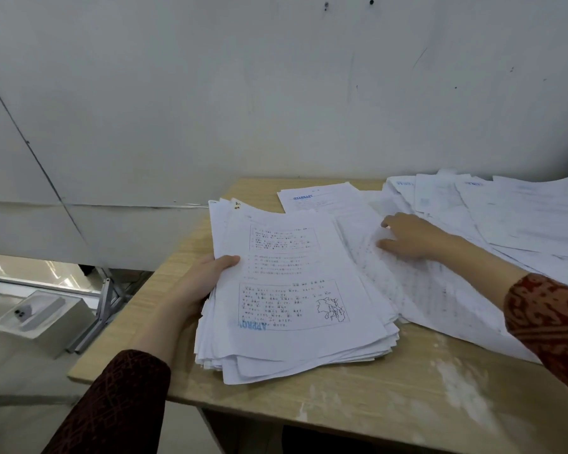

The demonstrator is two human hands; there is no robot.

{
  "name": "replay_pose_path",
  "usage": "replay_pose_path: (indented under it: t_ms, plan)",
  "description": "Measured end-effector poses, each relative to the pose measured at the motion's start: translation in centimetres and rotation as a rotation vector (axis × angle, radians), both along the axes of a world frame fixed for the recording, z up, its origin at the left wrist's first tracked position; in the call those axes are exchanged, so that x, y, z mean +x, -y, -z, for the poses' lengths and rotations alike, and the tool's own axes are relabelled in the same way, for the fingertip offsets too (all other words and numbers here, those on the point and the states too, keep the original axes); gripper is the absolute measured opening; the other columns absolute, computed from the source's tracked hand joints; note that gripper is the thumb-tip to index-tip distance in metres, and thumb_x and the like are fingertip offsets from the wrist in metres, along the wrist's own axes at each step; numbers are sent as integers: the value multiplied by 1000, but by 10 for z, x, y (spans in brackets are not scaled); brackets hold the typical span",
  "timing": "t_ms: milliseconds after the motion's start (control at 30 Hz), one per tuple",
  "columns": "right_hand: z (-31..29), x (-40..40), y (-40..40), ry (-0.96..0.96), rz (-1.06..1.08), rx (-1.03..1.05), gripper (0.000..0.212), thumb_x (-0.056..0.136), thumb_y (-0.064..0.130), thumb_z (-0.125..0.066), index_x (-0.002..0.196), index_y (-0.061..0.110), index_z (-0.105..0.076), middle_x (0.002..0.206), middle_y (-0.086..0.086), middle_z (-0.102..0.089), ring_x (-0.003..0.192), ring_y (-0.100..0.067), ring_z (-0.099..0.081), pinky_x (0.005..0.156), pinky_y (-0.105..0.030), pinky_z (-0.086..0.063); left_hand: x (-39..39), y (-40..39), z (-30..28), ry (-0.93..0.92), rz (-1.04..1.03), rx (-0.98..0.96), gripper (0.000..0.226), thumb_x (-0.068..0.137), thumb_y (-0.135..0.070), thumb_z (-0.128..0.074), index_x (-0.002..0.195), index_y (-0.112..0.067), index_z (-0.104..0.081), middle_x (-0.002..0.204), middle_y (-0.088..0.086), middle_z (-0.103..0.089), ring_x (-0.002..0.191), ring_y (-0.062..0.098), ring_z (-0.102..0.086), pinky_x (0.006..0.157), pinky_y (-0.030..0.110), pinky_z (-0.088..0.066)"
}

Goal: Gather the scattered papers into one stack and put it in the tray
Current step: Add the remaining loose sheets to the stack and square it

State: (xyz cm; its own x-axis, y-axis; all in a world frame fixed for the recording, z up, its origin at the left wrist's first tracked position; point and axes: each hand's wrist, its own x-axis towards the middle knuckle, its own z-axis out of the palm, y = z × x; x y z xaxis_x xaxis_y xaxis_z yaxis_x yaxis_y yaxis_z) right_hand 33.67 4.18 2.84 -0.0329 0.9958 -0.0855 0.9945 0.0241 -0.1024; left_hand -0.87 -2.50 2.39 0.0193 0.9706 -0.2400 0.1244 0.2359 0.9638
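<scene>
A thick, uneven stack of printed papers (295, 296) rests on the wooden table (358, 398). My left hand (200, 283) grips the stack's left edge, thumb on the top sheet. My right hand (410, 237) lies flat, fingers spread, on a loose printed sheet (417, 286) just right of the stack. Several more loose sheets (518, 217) are spread over the table's far right, and a single sheet (318, 198) lies behind the stack. No tray is in view.
The table stands against a white wall (276, 93); its left edge (128, 309) drops to the floor. A white box (40, 316) sits on the floor at the left beside a metal frame (102, 303). White smears mark the table's front right.
</scene>
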Motion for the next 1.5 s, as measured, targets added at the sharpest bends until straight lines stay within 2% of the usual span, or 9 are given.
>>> replay_pose_path:
  t_ms: [200, 400, 567, 867, 967, 1067, 1233, 1400, 1500]
  plan:
    - [-27, 11, -17, -29, -45, 40, 35, 90, 17, -52, 61, 13, -32, 65, -1, -39, 69, -21, -43, 60, -32, -27, 2, 2, 2, -9, -16, 30, 13, 98, -20, -49, 91, -20, -60, 78, -7, -71, 60, 6, -69, 48, 19, -51]
    - [-62, 37, -33, -227, 144, 348, 30, 96, 22, -47, 113, -1, -56, 123, -24, -53, 117, -38, -47, 90, -36, -37, -3, 0, -3, 27, -165, 36, 49, 81, -36, -64, 121, -10, -55, 109, 8, -67, 95, 26, -66, 83, 40, -53]
    - [-84, 49, -35, -619, 295, 663, 18, 93, 18, -48, 91, 2, -56, 96, -16, -57, 91, -28, -52, 74, -28, -33, -6, -5, 0, 11, -199, 12, 54, 80, -36, -64, 125, -9, -51, 115, 10, -65, 97, 28, -64, 79, 40, -51]
    - [-83, 23, -19, -1363, 363, 464, 15, 93, 11, -55, 98, -2, -61, 100, -12, -63, 63, -8, -56, 40, -11, -46, -5, -7, 1, -18, -182, -9, 38, 91, -25, -56, 123, -6, -52, 106, 10, -67, 90, 27, -66, 70, 36, -51]
    - [-69, -2, -17, -1223, 317, 432, 24, 93, 10, -55, 69, 13, -52, 74, -7, -57, 59, -9, -55, 43, -8, -42, -4, -6, 1, -4, -149, 11, 23, 93, -23, -54, 111, -9, -57, 92, 7, -69, 81, 24, -66, 67, 34, -50]
    - [-42, -35, -18, -1010, 191, 347, 12, 89, 17, -58, 93, 9, -65, 95, -16, -67, 85, -23, -62, 74, -25, -53, -2, -3, -2, 31, -107, 52, 20, 95, -30, -52, 98, -14, -63, 81, 0, -74, 72, 19, -71, 67, 33, -51]
    - [-9, -97, 0, -637, -30, 327, 31, 91, 11, -50, 63, 15, -35, 66, 3, -41, 72, -22, -42, 55, -31, -23, 4, 1, -7, 62, -83, 144, 27, 99, -44, -37, 91, -30, -58, 86, -13, -63, 73, 3, -61, 63, 22, -44]
    - [5, -113, -5, -651, -44, 206, 30, 94, 19, -47, 122, 7, -50, 107, -7, -53, 99, -22, -50, 79, -28, -38, 4, -2, -8, 49, -58, 139, 25, 98, -44, -41, 101, -27, -60, 101, -6, -65, 77, 5, -60, 63, 21, -43]
    - [0, -108, -13, -699, 12, 232, 29, 94, 32, -47, 114, 14, -57, 104, -4, -57, 93, -18, -50, 76, -28, -37, -2, -6, 0, 25, -65, 66, 9, 93, -26, -57, 97, -20, -62, 98, 2, -71, 75, 14, -70, 65, 28, -51]
